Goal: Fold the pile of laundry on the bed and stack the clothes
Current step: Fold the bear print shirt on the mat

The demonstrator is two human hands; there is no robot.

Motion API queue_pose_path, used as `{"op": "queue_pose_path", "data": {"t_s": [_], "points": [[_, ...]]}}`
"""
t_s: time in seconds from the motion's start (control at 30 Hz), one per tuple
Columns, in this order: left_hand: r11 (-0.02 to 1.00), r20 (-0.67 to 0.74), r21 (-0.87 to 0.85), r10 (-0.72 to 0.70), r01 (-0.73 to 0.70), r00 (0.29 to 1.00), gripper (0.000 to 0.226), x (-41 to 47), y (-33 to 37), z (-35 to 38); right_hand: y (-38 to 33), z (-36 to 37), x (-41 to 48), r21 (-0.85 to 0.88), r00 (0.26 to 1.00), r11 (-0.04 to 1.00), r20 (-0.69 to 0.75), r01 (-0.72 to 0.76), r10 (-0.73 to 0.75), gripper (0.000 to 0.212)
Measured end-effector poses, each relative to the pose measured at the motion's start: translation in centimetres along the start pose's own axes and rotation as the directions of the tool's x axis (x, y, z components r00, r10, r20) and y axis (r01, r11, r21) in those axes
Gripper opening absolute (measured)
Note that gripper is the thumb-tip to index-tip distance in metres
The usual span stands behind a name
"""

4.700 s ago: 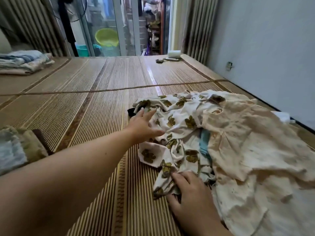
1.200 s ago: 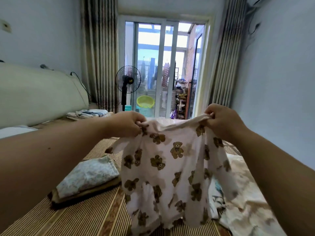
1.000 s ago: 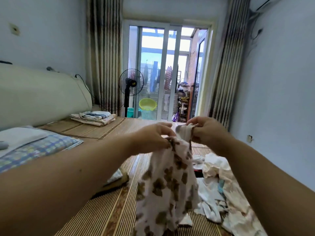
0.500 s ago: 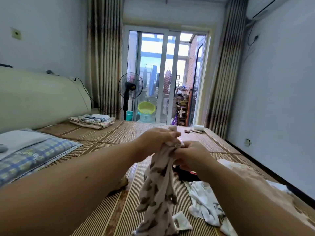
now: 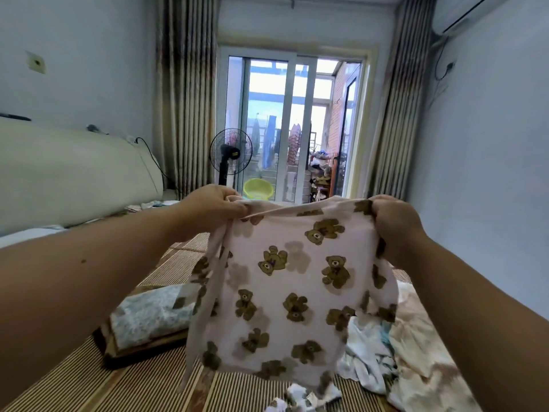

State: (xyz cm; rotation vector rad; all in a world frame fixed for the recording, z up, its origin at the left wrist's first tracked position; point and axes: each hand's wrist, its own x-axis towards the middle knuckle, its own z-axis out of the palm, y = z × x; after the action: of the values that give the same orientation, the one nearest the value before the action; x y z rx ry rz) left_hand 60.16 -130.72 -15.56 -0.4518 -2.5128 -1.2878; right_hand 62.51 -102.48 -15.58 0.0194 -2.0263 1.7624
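A pale garment printed with brown teddy bears (image 5: 285, 292) hangs spread out in the air above the bed. My left hand (image 5: 214, 208) grips its top left corner and my right hand (image 5: 392, 221) grips its top right corner, both at chest height. Its lower hem dangles just over the striped bamboo mat (image 5: 118, 388). A heap of unfolded cream and white laundry (image 5: 416, 352) lies on the mat at the lower right, partly hidden behind the garment. A stack of folded clothes (image 5: 148, 319) sits on the mat to the left.
A cream padded headboard (image 5: 74, 171) runs along the left wall. A second folded pile (image 5: 148, 205) lies at the bed's far end. A standing fan (image 5: 230, 156) and a green basin (image 5: 258, 188) are by the glass sliding door. The right wall stands close to the bed.
Half a second ago my hands were together with the bear garment bunched into a narrow hanging strip. They have moved apart and raised it, so it now hangs flat and spread.
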Motion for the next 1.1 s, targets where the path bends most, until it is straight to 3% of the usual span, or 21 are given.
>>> {"op": "queue_pose_path", "data": {"t_s": [0.07, 0.13, 0.23, 0.47, 0.63, 0.67, 0.73, 0.8, 0.87, 0.93, 1.1], "points": [[1.0, -0.023, -0.014, -0.008, 0.008, 1.0, 0.012, 0.0, -0.2, -0.1, -0.6, -0.2, -0.4, -0.107, 0.993, 0.988, 0.066, 0.109, -0.103, 0.025], [0.99, -0.006, -0.14, -0.023, 0.022, 1.0, 0.012, -0.3, -0.2, -0.2, -0.8, -0.6, -0.7, -0.224, 0.967, 0.948, 0.169, 0.227, -0.191, 0.021], [0.958, 0.059, -0.278, -0.05, 0.064, 0.997, 0.016, -0.8, -0.5, -0.5, -0.8, -1.2, -0.7, -0.397, 0.94, 0.861, 0.248, 0.318, -0.233, 0.02], [0.926, 0.065, -0.342, -0.148, 0.161, 0.987, 0.014, -1.0, -1.3, -1.2, -0.7, -2.4, -0.9, -0.322, 0.936, 0.886, 0.228, 0.334, -0.269, 0.009], [0.894, 0.089, -0.412, -0.151, 0.175, 0.984, 0.027, -1.4, -0.7, -0.9, -0.9, -2.4, -0.7, -0.391, 0.925, 0.841, 0.227, 0.374, -0.306, 0.012], [0.918, 0.111, -0.368, -0.112, 0.146, 0.987, 0.03, -1.5, -0.6, -1.0, -0.9, -2.4, -0.6, -0.407, 0.923, 0.83, 0.225, 0.381, -0.313, 0.013], [0.996, 0.169, -0.076, -0.042, 0.055, 0.985, 0.021, -1.9, -0.6, -1.1, -0.8, -2.5, -0.5, -0.438, 0.92, 0.81, 0.225, 0.391, -0.322, 0.015], [0.977, 0.256, 0.212, -0.059, 0.004, 0.965, 0.021, -2.1, -0.8, -1.1, -0.7, -2.5, -0.5, -0.467, 0.919, 0.792, 0.225, 0.393, -0.323, 0.016], [0.933, 0.296, 0.359, -0.08, -0.033, 0.952, 0.027, -2.3, -1.4, -0.6, -0.5, -2.5, -0.5, -0.486, 0.923, 0.785, 0.222, 0.384, -0.314, 0.016], [0.915, 0.288, 0.398, -0.054, -0.069, 0.956, 0.034, -2.7, -1.7, 0.0, -0.5, -2.4, -0.6, -0.481, 0.927, 0.793, 0.213, 0.374, -0.308, 0.016], [0.957, 0.375, 0.289, -0.106, -0.007, 0.921, 0.046, -3.4, -2.1, 1.3, -1.1, -2.1, -0.8, -0.463, 0.934, 0.811, 0.204, 0.357, -0.294, 0.017]]}}
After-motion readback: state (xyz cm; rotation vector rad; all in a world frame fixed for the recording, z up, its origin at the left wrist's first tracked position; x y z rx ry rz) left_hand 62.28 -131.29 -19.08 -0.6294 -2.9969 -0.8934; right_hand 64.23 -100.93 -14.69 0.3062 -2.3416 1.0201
